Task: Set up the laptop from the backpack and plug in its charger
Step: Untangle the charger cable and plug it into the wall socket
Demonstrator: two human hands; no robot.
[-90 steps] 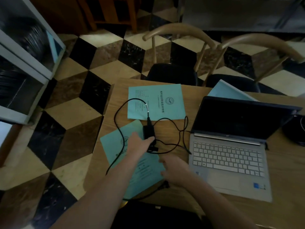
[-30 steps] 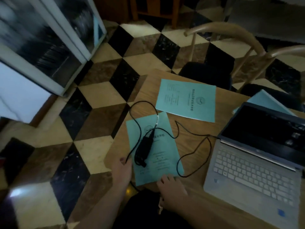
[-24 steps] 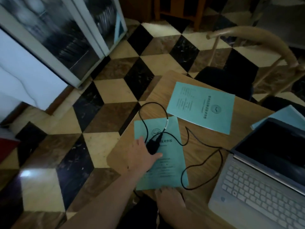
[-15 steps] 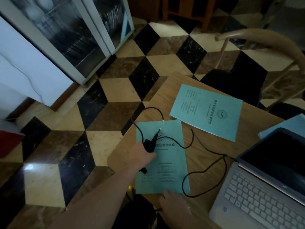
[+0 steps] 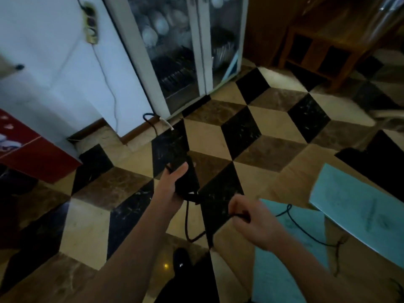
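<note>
Black against the chequered floor, the charger brick (image 5: 185, 178) sits in the left hand (image 5: 172, 189), fingers curled round its body, held out past the near left corner of the wooden table (image 5: 290, 180) and over the tiles. The right hand (image 5: 253, 224) is closed round the charger's cable (image 5: 240, 214) just beside that corner, and a slack loop (image 5: 188, 226) hangs between the two hands, dipping toward the floor. From the right hand the thin cord (image 5: 306, 234) runs back across a blue-green booklet (image 5: 284, 248) lying at the table's near edge; a second booklet (image 5: 358, 206) lies farther along toward the right. The laptop itself is out of view, so I cannot tell whether the cord's far end is already in its socket. A power strip (image 5: 90, 22) hangs on the white wall (image 5: 43, 51) at upper left, well apart from the hands, and looks like the likely target. The chief risk, as I judge it, is the cord running short: if the brick is carried toward the wall while the far end is plugged in or snagged, the pull could drag the near booklet off the edge or tug at the laptop. The hanging loop could also catch on the table corner or on the person's foot (image 5: 181, 259) below it. The dim light makes the plug's prongs hard to see, so a fumbled insertion at the strip is possible too.
</note>
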